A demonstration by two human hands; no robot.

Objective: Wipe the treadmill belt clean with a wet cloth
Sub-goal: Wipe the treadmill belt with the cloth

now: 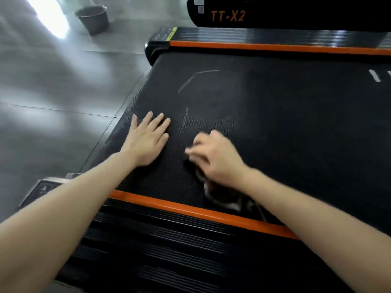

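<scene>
Though blurred, right hand (213,157) fingers curled round crumpled cloth (220,197) — left hand (146,138) flat, fingers spread, on dimpled black belt (275,123).

Belt (275,123): one. Orange strips along the belt: two, far strip (275,47), near strip (190,210). Ribbed black rails outside them: two, far rail (254,35), near rail (169,240). Hands on the belt: two, left hand (146,140), right hand (213,157). Cloth (222,194): one, blurred, at the belt's near edge. Bucket (93,17): one, beyond the belt's far left corner.

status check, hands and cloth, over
Left hand flat on belt, fingers straight. Right hand, blurred, grips dark cloth on belt. Bucket off on floor, not in the way.
</scene>
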